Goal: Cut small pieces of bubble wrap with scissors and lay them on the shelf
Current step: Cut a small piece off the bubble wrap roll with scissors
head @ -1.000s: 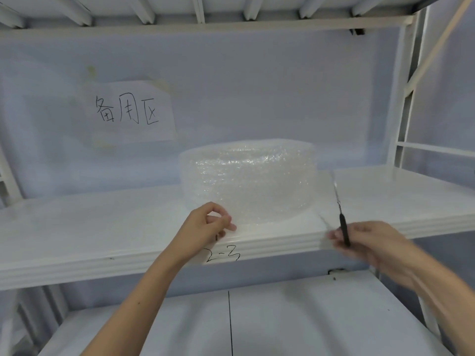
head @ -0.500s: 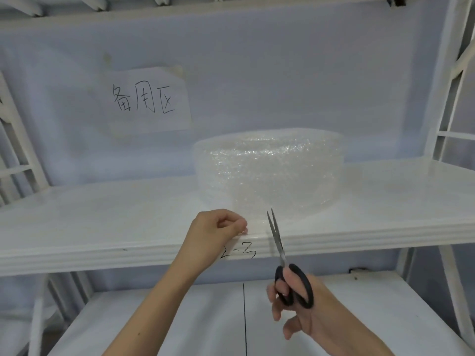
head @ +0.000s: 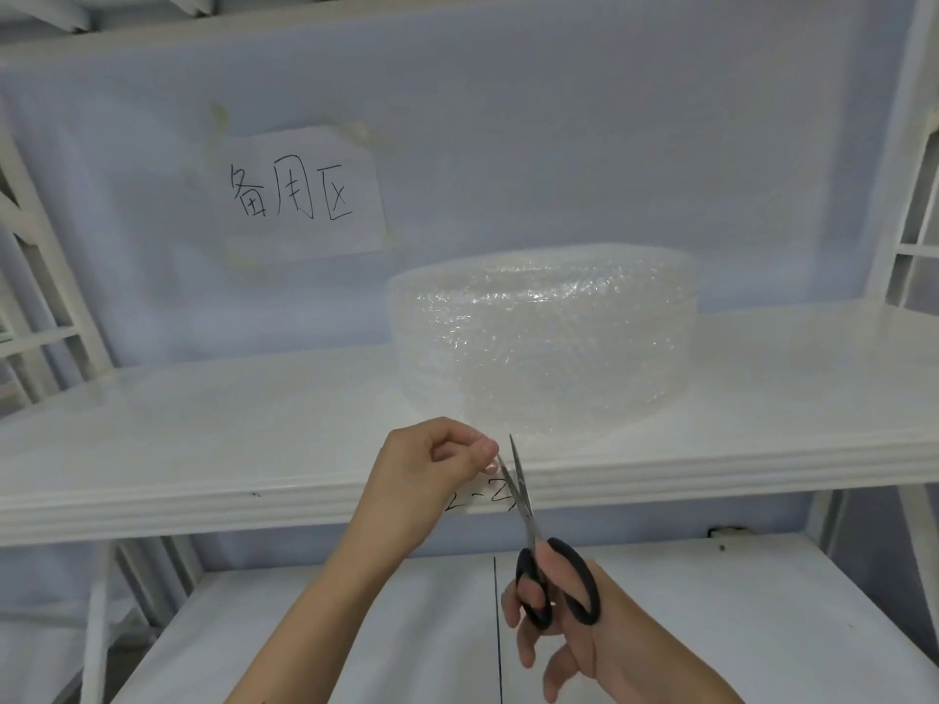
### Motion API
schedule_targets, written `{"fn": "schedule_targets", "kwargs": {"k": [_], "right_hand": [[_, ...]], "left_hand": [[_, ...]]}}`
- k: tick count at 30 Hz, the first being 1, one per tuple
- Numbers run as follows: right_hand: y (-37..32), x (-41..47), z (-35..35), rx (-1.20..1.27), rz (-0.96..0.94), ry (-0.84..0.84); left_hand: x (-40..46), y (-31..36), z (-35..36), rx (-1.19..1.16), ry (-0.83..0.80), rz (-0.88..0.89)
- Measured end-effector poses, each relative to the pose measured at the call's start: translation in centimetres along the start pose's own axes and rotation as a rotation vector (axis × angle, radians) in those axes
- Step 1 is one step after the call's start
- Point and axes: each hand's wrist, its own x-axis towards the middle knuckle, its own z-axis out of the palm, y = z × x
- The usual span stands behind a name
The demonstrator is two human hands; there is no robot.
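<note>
A clear roll of bubble wrap stands on the white shelf, right of centre. Its loose end hangs over the shelf's front edge, and my left hand pinches that end between thumb and fingers. My right hand holds black-handled scissors below the shelf edge. The blades point up, slightly apart, with their tips right beside my left fingertips at the wrap's loose end.
A paper sign with handwriting is taped to the pale blue back wall. A lower white shelf lies under my hands. White frame posts rise at both sides, and the shelf edge carries a handwritten label.
My right hand has swung in from the far right to below the shelf edge, bringing the scissors upright next to my left fingers. My left hand has kept its pinch on the wrap.
</note>
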Motion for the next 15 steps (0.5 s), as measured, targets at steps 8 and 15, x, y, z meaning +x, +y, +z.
{"fn": "schedule_targets", "kwargs": {"k": [8, 15], "right_hand": [[-1.3, 0.8, 0.8, -0.03, -0.126, -0.043], [-1.4, 1.4, 0.6, -0.035, -0.177, -0.035]], "left_hand": [[-0.5, 0.1, 0.2, -0.032, -0.016, -0.02], [-0.6, 0.0, 0.3, -0.027, -0.006, -0.019]]}}
